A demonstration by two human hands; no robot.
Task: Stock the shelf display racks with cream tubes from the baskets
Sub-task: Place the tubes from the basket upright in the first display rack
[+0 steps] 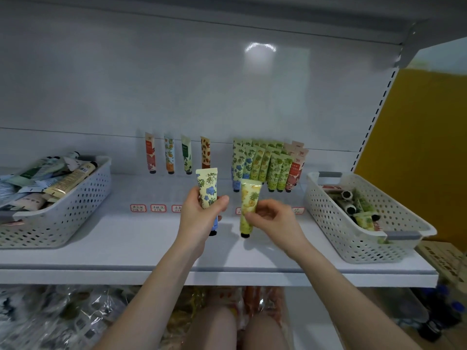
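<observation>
While the left hand (202, 215) grips a blue-flowered tube (207, 189) upright, fingers curled round its lower half, the right hand (274, 219) pinches a yellow pineapple tube (249, 204), cap down, just above the shelf (126, 238). Behind them, tubes (267, 164) stand in the display rack (156, 193). A left basket (80, 200) and right basket (336, 223) hold more.

On the white metal shelf (126, 238), one white perforated plastic basket (75, 205) sits at the left end, a second white perforated basket (353, 223) at the right end. Between them, at the back, four printed cream tubes (177, 155) form a row, a cluster of green and pink tubes (267, 162) to their right. In front, the left grip (199, 218) holds a blue-flowered tube (207, 190), the right grip (275, 221) a pineapple-print tube (249, 205)
</observation>
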